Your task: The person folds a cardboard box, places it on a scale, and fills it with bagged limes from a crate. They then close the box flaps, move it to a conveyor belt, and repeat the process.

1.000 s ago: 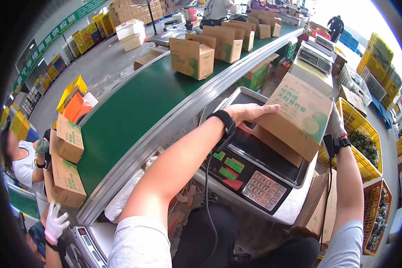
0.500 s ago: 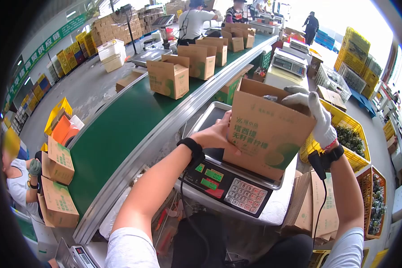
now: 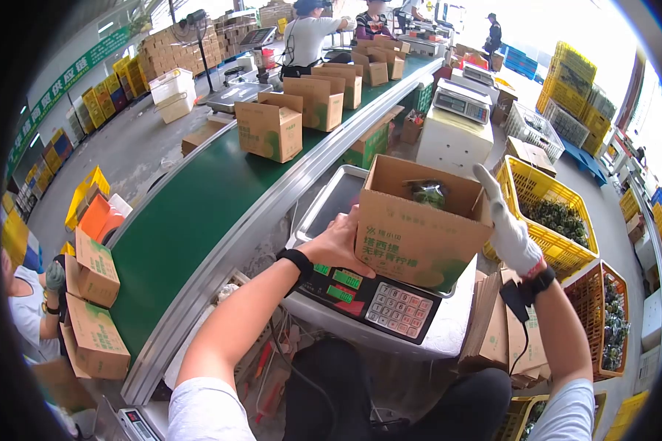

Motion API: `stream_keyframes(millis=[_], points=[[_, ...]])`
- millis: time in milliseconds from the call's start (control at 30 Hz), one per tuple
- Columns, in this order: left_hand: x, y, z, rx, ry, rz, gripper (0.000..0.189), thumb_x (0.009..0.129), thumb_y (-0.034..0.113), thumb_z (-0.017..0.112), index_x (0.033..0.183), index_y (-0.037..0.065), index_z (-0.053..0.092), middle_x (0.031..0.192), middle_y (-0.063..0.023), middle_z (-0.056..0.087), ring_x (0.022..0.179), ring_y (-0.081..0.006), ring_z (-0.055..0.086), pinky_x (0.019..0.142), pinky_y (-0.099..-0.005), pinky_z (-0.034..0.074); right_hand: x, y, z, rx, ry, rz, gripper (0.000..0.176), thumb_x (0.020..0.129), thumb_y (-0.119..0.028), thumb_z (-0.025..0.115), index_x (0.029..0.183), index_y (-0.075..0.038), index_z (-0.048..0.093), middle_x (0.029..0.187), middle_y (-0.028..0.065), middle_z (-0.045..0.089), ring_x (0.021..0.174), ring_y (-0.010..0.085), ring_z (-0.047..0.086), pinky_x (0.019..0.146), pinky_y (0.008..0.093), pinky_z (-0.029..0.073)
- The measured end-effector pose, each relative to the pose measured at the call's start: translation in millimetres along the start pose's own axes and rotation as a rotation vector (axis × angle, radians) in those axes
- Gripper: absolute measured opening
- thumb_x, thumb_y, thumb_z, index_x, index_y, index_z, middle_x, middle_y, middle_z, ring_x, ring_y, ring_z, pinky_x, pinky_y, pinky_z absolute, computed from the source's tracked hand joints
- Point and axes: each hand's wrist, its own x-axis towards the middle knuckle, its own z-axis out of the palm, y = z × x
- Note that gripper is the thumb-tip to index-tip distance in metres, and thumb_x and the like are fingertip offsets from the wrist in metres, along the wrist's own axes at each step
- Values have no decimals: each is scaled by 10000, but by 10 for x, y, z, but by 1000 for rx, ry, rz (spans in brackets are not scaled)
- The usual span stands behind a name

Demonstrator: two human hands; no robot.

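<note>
An open-topped cardboard box [image 3: 419,239] with green print stands over the digital scale [image 3: 368,298], covering part of its metal pan. Inside the box, near the far wall, lies a clear bag with dark green contents [image 3: 428,193]. My left hand [image 3: 337,246], bare, grips the lower left corner, thumb along the front and fingers at the side. My right hand [image 3: 513,234], in a white glove, presses along the right wall, its fingers straight and pointing up past the rim.
A green conveyor belt [image 3: 191,202] carrying several open boxes runs along the left. To the right are a yellow crate [image 3: 548,173] and an orange crate [image 3: 599,275] of dark green produce. Flattened cartons [image 3: 504,331] lean below the scale. Another person's gloved hand [image 3: 55,275] is far left.
The box has come down and levelled from a tilt, so the bag inside shows more. My right hand has shifted from the top rim to the outside of the right wall.
</note>
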Motion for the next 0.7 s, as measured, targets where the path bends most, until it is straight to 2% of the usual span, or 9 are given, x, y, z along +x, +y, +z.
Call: stream_keyframes(millis=[100,167,200,300,433,533,600,667,700], points=[[14,-97,78,75,29,46,1286,509,443,982,1500,99,237,1357,-201,472,1208,-432,419,1091,-498,354,-220,13,97,0,72,-44,1070,935,-820,308,1625,-23,124,1687,154,170,1564,249,120,1259,389,65],[73,-143,37,207,74,134,1289,491,441,987,1506,95,273,1380,-196,469,1197,-423,420,1078,-499,355,-264,-100,80,-35,48,9,1194,826,-871,489,1619,-45,149,1673,175,172,1560,283,119,1257,435,102],[100,-155,25,207,73,142,1289,491,441,987,1506,95,273,1380,-196,469,1197,-423,420,1078,-499,355,-237,-127,80,-41,53,10,1194,826,-871,489,1619,-45,149,1673,175,172,1560,283,119,1257,435,102],[145,-208,-6,6,85,-10,1257,462,461,991,1501,107,377,1433,-182,446,1208,-417,410,1095,-499,336,12,-58,33,-15,-22,61,1055,870,-709,597,1609,-81,180,1647,170,227,1546,283,163,1251,426,133],[185,-221,-35,115,29,-16,1265,472,471,991,1518,110,377,1477,-180,415,1265,-430,391,1125,-493,321,82,31,82,82,-41,89,963,897,-556,632,1610,-83,190,1632,164,257,1537,263,177,1229,380,179],[162,94,-174,59,-76,-81,1281,516,429,997,1558,100,328,1525,-168,371,1387,-393,337,1168,-471,308,4,122,38,14,-49,40,928,920,-537,609,1611,-83,186,1629,166,266,1523,267,214,1221,386,208],[165,229,-197,-737,75,24,1289,559,358,1004,1586,87,274,1565,-149,305,1469,-317,290,1210,-428,289,-7,-51,-9,7,-56,116,937,901,-489,653,1608,-78,194,1613,164,301,1499,263,274,1205,383,253],[248,92,-231,-557,0,-80,1331,590,291,1005,1610,94,173,1584,-130,251,1469,-264,309,1223,-396,283,147,-156,-94,-27,-137,124,910,867,-418,720,1585,-80,275,1569,162,377,1453,257,355,1180,379,313],[267,81,-234,-532,5,-68,1361,596,287,1004,1615,103,120,1591,-123,232,1461,-269,322,1225,-393,281,226,-296,-173,-158,-143,59,801,836,-343,764,1519,-108,416,1500,159,447,1386,272,442,1140,384,384]])
